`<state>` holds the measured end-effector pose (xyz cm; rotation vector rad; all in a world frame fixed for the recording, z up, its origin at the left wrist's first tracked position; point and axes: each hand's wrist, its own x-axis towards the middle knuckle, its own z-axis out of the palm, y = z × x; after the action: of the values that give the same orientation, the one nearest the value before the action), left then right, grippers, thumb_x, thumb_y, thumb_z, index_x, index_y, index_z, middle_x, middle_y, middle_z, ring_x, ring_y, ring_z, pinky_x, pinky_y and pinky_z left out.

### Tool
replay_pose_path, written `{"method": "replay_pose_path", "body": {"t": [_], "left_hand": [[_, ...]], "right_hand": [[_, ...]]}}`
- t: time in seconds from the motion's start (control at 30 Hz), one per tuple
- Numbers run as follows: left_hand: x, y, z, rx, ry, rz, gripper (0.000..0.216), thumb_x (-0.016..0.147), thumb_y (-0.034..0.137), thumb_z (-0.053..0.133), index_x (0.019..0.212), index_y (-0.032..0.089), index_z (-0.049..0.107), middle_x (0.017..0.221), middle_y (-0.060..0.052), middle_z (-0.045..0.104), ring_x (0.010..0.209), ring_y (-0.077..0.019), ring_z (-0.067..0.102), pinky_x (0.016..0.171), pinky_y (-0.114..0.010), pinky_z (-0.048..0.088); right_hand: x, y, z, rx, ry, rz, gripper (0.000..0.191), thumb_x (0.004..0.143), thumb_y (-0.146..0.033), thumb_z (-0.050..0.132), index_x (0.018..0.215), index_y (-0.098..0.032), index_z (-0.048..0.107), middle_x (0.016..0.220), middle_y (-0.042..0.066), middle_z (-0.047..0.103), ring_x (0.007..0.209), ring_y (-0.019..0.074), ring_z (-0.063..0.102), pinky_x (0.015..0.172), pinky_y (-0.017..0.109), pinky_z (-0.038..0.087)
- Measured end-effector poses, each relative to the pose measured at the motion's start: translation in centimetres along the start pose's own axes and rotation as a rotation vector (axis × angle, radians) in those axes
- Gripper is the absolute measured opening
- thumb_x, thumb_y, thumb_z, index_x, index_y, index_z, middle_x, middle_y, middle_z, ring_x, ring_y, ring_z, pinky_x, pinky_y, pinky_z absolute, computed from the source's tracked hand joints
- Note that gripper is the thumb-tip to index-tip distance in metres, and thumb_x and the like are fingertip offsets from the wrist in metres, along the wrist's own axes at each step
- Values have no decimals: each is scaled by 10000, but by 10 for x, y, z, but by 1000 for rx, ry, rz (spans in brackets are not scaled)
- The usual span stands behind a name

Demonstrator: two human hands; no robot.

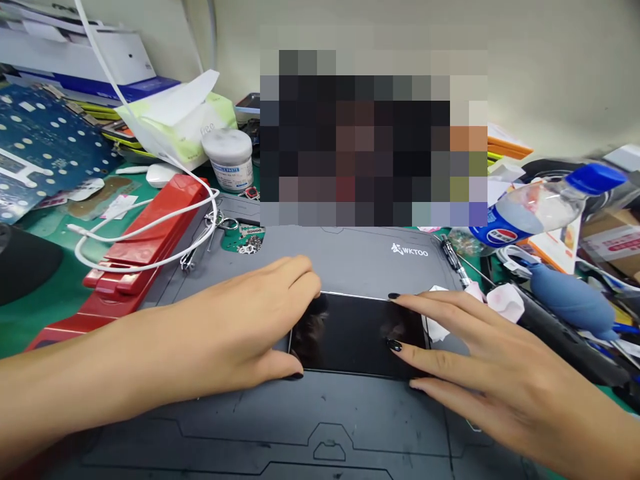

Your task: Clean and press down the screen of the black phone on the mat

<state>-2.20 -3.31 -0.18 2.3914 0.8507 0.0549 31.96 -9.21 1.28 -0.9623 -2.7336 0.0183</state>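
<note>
A black smartphone [357,337], glossy screen facing up, lies sideways on a grey work mat [260,427]. My left hand [250,320] is closed around its left end, thumb at the near edge and curled fingers at the far edge. Over the right end, my right hand [480,353] has its fingers apart: one fingertip at the far edge, one on the glass, the thumb by the near edge. It steadies the phone between them. Both hands have dark nails. Crumpled white tissue [505,303] lies just beyond the right hand.
Left are a red tool [150,227], a white cable [145,267], scissors [227,220], a paste jar [229,160] and a tissue pack [185,120]. Right are a pen-like tool [453,257], a Pepsi bottle [530,207] and a blue air blower [573,300]. A pixelated block hides the back middle.
</note>
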Motion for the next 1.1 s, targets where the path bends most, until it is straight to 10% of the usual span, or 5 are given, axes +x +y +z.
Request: {"method": "replay_pose_path", "body": {"t": [1.1], "left_hand": [[0, 7, -5, 30, 21, -15, 369, 871, 251, 904, 1082, 240, 601, 1150, -42, 624, 942, -272, 677, 774, -415, 557]], "right_hand": [[-12, 1, 1, 64, -5, 78, 315, 1098, -129, 617, 1250, -321, 816, 1540, 103, 708, 1375, 388, 696, 1028, 590, 650]]}}
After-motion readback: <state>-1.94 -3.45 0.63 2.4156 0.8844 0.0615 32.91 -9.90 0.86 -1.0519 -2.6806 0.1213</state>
